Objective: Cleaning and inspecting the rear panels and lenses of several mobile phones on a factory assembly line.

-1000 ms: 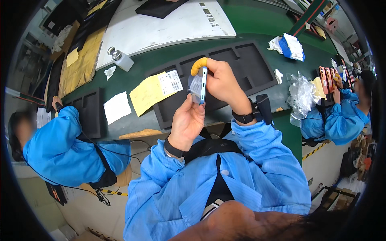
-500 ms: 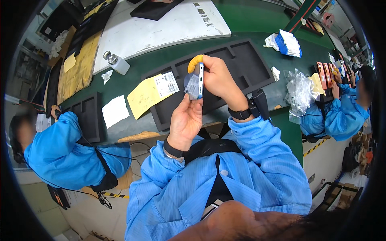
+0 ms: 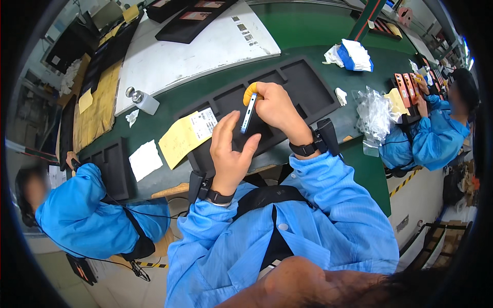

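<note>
A smartphone (image 3: pixel 248 115), thin with a pale metallic edge, is seen almost edge-on above the black foam tray (image 3: pixel 315 82). My right hand (image 3: pixel 280 107) grips its upper part; a yellow finger cover sits on one fingertip. My left hand (image 3: pixel 229 154) is off the phone, just to its left, with thumb and fingers spread and nothing in them. Beneath and left of the hands, a yellow paper sheet (image 3: pixel 178 141) with a white printed label (image 3: pixel 205 123) overlaps the tray's edge. The phone's broad faces are mostly turned out of sight.
A white paper (image 3: pixel 145 160) and a pump bottle (image 3: pixel 147 102) are left on the green bench. Blue-and-white wipes (image 3: pixel 356 55) and clear plastic bags (image 3: pixel 377 110) stand right. Co-workers sit at both sides. A white board (image 3: pixel 190 56) lies behind.
My left hand has let go of the phone and opened, drawing slightly left. The phone has turned more edge-on and tilted in my right hand. The whole view has shifted a little.
</note>
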